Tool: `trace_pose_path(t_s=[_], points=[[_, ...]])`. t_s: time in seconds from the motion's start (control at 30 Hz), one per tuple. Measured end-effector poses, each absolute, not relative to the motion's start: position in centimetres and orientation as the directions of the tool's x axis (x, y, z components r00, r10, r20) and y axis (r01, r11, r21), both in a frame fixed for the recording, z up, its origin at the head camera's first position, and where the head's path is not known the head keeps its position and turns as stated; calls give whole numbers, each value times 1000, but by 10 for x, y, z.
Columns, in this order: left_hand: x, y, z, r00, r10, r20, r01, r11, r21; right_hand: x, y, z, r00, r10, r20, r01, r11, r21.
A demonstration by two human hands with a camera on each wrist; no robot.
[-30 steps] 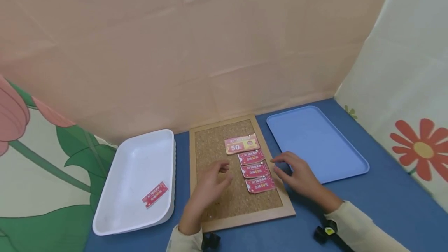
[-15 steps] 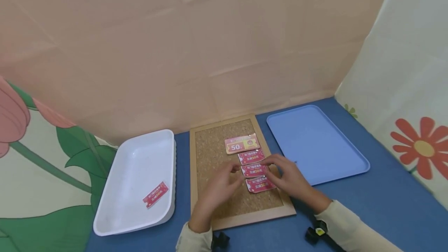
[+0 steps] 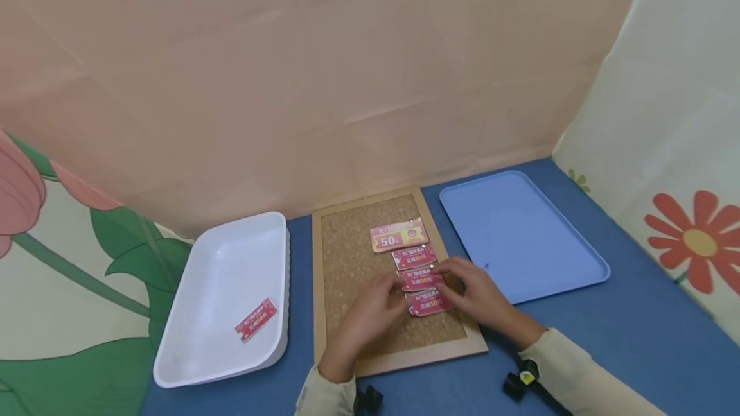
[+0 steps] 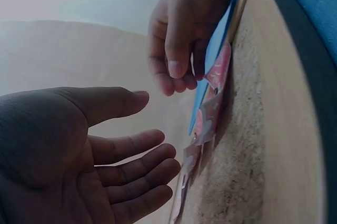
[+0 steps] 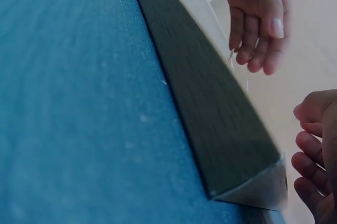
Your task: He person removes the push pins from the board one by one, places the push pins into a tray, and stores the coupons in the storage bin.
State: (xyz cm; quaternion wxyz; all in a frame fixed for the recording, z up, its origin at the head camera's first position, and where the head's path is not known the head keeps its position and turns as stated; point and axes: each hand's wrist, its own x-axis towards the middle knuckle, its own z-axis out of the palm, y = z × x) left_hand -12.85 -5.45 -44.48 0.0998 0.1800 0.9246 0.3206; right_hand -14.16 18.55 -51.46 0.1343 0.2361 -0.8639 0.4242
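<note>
Both hands hover low over a cork board (image 3: 352, 230) in a light wooden frame. Pinned along its right side is a column of pink paper coupons: a larger pink and yellow one (image 3: 399, 235) on top, then smaller ones (image 3: 415, 257) below. The left hand (image 3: 370, 313) is beside the left ends of the lower coupons. In the left wrist view its fingers (image 4: 139, 171) are loosely extended and hold nothing. At the coupons' right ends is the right hand (image 3: 476, 291), its fingers (image 5: 310, 163) loosely bent. No held object shows in it; whether it touches a coupon is unclear.
A deep white tray (image 3: 225, 242) stands to the left, with one pink coupon (image 3: 256, 320) inside. To the right lies a flat blue tray (image 3: 532, 236), with a small dark speck on it. The table (image 3: 578, 339) is covered in blue.
The right hand has moved left from the board's right edge onto the coupons' right ends. The left hand has moved right, toward the lower coupons. The coupons look unmoved.
</note>
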Motion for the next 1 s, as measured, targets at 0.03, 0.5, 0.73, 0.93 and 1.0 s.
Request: trace_pose_path(t_s=[0.03,0.5,0.73,0.93,1.0], points=[[-129,-55,-446,-916,394,-75,261,728,634,-142,186,-515,-854,-297,428,-520,531,-669],[-139,-59,-464,-919,361,-157,157,702,695,-143,189,-522,-859,-351,374,-513,577,-635],[-143,-60,-471,-920,348,-179,118,684,720,-144,189,-524,-851,-372,371,-526,601,-602],[-144,-60,-476,-924,328,-194,94,690,718,-143,189,-525,-823,-401,403,-568,602,-562],[-144,-60,-478,-929,314,-195,84,693,716,-143,189,-526,-823,-402,401,-567,610,-553]])
